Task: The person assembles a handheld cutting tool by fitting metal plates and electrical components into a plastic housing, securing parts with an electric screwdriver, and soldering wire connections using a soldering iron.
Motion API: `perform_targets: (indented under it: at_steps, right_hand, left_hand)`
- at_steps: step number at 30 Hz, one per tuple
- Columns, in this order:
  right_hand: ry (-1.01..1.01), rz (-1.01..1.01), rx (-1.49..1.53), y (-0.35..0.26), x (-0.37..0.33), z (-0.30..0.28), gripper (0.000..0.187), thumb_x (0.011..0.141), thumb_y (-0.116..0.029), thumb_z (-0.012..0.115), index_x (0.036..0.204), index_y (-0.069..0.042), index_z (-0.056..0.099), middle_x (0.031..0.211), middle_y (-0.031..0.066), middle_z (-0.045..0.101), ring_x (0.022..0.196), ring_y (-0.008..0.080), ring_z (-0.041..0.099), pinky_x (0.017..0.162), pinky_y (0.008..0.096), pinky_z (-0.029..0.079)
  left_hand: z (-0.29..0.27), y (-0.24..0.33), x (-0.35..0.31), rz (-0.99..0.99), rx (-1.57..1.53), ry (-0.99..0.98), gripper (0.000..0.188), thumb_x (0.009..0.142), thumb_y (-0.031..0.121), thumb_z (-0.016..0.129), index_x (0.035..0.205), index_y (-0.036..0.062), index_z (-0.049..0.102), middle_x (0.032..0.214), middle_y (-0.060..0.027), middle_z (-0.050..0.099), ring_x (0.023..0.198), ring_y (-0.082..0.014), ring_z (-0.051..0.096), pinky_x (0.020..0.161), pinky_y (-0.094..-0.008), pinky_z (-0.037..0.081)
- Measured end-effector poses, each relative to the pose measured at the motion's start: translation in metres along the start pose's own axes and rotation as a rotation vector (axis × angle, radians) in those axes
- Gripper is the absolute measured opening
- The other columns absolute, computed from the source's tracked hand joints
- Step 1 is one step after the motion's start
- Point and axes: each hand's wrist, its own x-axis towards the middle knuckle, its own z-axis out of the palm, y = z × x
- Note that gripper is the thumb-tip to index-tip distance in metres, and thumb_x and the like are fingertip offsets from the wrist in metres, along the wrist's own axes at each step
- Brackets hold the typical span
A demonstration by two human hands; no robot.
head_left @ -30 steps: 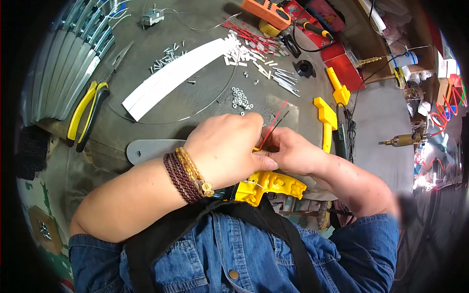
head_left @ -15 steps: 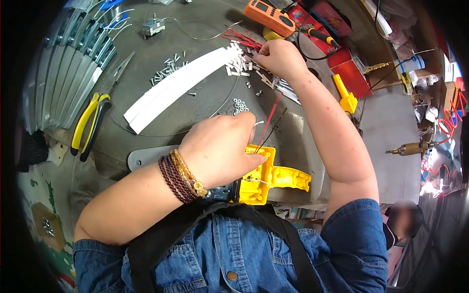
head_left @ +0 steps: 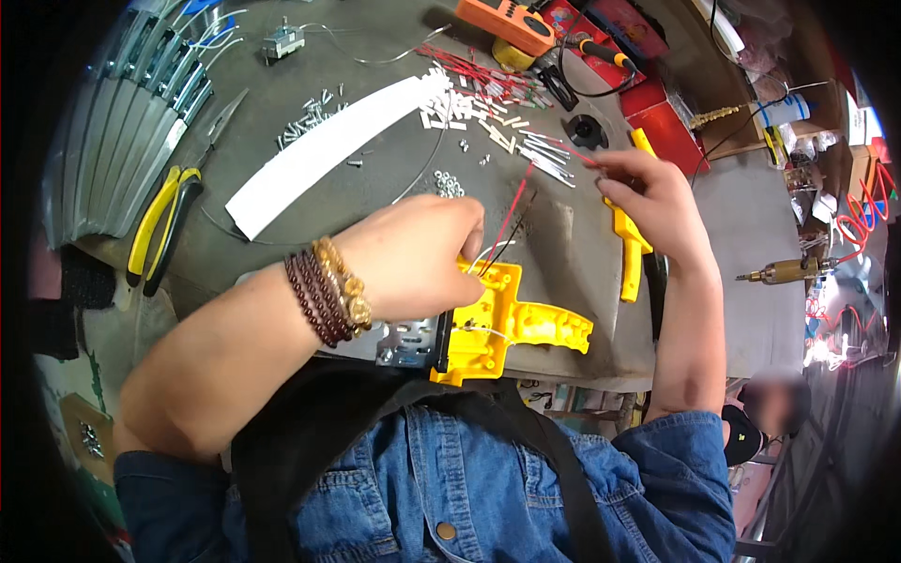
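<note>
Beneath my left hand [head_left: 422, 251] lies an open yellow plastic tool housing [head_left: 502, 293] with a moulded handle pointing right. My left fingers are closed in a pinch at its upper edge, on thin wires. A red wire [head_left: 514, 208] and a black wire rise beside the thumb, with a white one curving close by; the exact grip is hidden. A perforated metal plate [head_left: 413, 342] adjoins the housing's left side, partly under my wrist. Out to the right, my right hand [head_left: 662, 202] pinches a thin red wire [head_left: 580, 157] between thumb and finger, above a yellow handle piece [head_left: 631, 249].
White sleeves [head_left: 449, 111], red wires [head_left: 488, 75], screws [head_left: 305, 122] and nuts [head_left: 448, 184] lie scattered beyond my hands. A white strip [head_left: 324, 159], pliers [head_left: 167, 220] and stacked blades [head_left: 122, 159] are leftward. An orange meter [head_left: 507, 23] and screwdriver [head_left: 786, 271] are also around.
My right hand has come back from the red wire pile toward the right, now with a red wire in its fingers. The left hand keeps its pinch at the housing.
</note>
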Motion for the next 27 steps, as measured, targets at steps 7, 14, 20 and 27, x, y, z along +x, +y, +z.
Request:
perform_targets:
  at_steps: [7, 14, 20, 27]
  right_hand:
    - [0.056, -0.432, 0.109, -0.017, -0.062, 0.049, 0.016, 0.083, 0.001, 0.071, 0.098, -0.003, 0.072, 0.091, 0.0102, 0.071, 0.085, 0.0211, 0.069, 0.075, 0.0297, 0.054]
    - [0.115, -0.48, -0.053, -0.019, -0.059, 0.077, 0.014, 0.076, -0.004, 0.074, 0.089, -0.007, 0.069, 0.091, 0.0077, 0.068, 0.082, 0.0283, 0.065, 0.077, 0.0367, 0.052]
    - [0.098, -0.523, -0.16, -0.018, -0.059, 0.084, 0.015, 0.073, -0.001, 0.072, 0.086, -0.006, 0.066, 0.094, 0.0093, 0.065, 0.083, 0.031, 0.064, 0.072, 0.0373, 0.054]
    - [-0.132, -0.089, 0.41, -0.014, -0.059, 0.08, 0.014, 0.084, -0.01, 0.073, 0.09, -0.002, 0.063, 0.094, 0.0067, 0.067, 0.087, 0.0156, 0.066, 0.073, 0.0336, 0.054]
  left_hand:
    - [0.013, 0.004, 0.01, -0.095, 0.04, -0.025, 0.044, 0.077, 0.018, 0.07, 0.113, -0.0043, 0.058, 0.093, -0.0174, 0.069, 0.082, -0.0287, 0.068, 0.077, -0.0357, 0.054]
    - [0.011, 0.008, 0.016, -0.13, -0.009, -0.174, 0.035, 0.077, 0.021, 0.066, 0.1, -0.0049, 0.067, 0.086, -0.02, 0.07, 0.081, -0.0292, 0.069, 0.075, -0.0358, 0.053]
    - [0.02, 0.005, 0.013, -0.098, 0.048, -0.127, 0.03, 0.078, 0.019, 0.061, 0.093, -0.005, 0.067, 0.083, -0.0248, 0.066, 0.079, -0.0377, 0.066, 0.072, -0.0413, 0.052]
    - [0.018, 0.017, 0.0, -0.039, 0.161, -0.108, 0.036, 0.077, 0.025, 0.064, 0.096, -0.005, 0.066, 0.089, -0.0255, 0.067, 0.087, -0.0406, 0.065, 0.08, -0.0447, 0.052]
